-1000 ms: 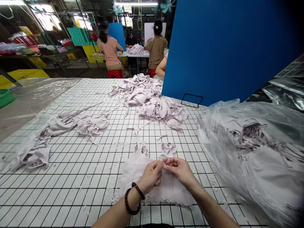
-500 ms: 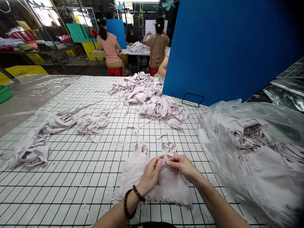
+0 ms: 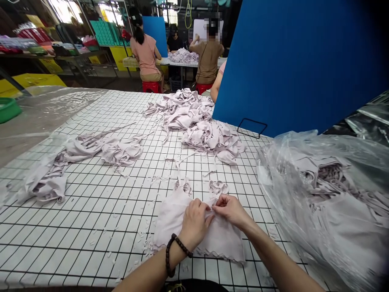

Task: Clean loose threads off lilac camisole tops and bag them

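A pale pinkish garment [image 3: 223,243] with thin straps and a wavy hem lies flat on the grid-patterned tablecloth [image 3: 100,251], like a camisole. My left hand [image 3: 196,223] rests over its upper middle, fingers curled and pinched at the top edge. Close beside it, my right hand [image 3: 229,209] pinches the same edge between thumb and forefinger. The fingertips nearly meet, and what lies between them is too small to make out. Gathered straps [image 3: 219,186] bunch just beyond the hands.
Heaped pale garments [image 3: 194,117] lie farther back, others [image 3: 88,156] at left. An open plastic bag [image 3: 331,190] of folded garments stands at right, a blue panel [image 3: 291,69] behind it. Small scraps [image 3: 142,239] litter the cloth. People [image 3: 147,56] sit at a far table.
My left hand has turned over, knuckles now up and fingers curled at the garment's edge. My right hand stays pinched there. The whole view has shifted slightly.
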`<move>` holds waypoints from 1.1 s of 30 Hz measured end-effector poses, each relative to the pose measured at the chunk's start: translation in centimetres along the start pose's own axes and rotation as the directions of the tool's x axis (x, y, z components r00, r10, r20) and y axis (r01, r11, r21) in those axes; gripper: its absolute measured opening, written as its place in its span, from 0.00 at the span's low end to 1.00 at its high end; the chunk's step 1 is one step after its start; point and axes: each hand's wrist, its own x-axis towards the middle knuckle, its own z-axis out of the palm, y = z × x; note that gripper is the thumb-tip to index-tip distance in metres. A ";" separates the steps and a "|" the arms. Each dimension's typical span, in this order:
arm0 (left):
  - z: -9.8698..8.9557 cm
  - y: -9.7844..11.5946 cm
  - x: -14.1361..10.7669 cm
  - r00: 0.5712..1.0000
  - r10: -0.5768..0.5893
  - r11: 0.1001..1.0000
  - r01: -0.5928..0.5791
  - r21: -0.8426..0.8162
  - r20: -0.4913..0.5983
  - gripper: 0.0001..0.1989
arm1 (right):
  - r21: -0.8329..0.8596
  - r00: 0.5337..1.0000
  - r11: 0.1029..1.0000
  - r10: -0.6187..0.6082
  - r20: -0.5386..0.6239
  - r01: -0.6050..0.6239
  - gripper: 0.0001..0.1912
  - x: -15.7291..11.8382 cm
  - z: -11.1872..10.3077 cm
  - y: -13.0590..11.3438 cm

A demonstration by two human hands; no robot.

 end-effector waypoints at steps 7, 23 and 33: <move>0.2 0.0 -0.2 1.000 -0.004 1.000 0.004 0.008 0.007 0.06 | -0.036 1.000 0.999 -0.027 -0.008 0.026 0.08 -0.8 0.1 0.2; 0.6 -0.2 -0.2 1.000 -0.016 1.000 0.016 -0.020 -0.012 0.05 | -0.179 0.994 0.979 -0.102 -0.037 0.093 0.13 -2.0 0.2 0.2; 0.6 -0.3 -0.2 1.000 -0.006 1.000 0.007 -0.015 0.017 0.05 | -0.381 0.971 0.895 -0.234 0.042 0.232 0.10 -2.4 0.1 -1.2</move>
